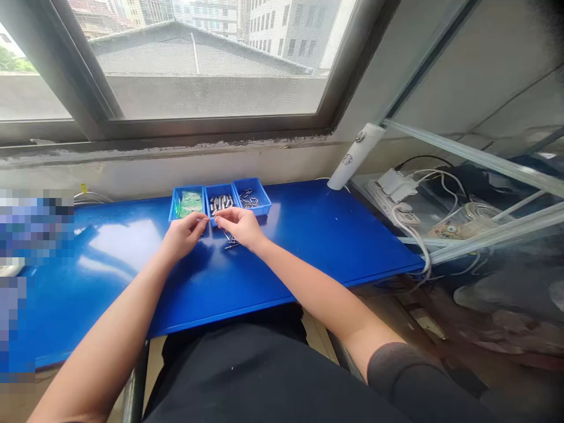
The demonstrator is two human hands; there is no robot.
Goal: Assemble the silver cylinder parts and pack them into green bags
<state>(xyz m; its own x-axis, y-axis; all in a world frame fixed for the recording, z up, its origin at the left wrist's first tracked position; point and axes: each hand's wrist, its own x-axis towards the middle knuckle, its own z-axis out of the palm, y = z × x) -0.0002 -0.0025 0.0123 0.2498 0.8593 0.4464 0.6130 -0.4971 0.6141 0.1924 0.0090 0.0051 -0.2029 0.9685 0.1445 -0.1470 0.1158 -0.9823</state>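
three bins: side by side on table | loose pins: before bins | bottle: right of bins

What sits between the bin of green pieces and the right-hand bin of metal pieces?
In the head view, the middle blue bin, holding short dark-and-silver pieces, sits between them.
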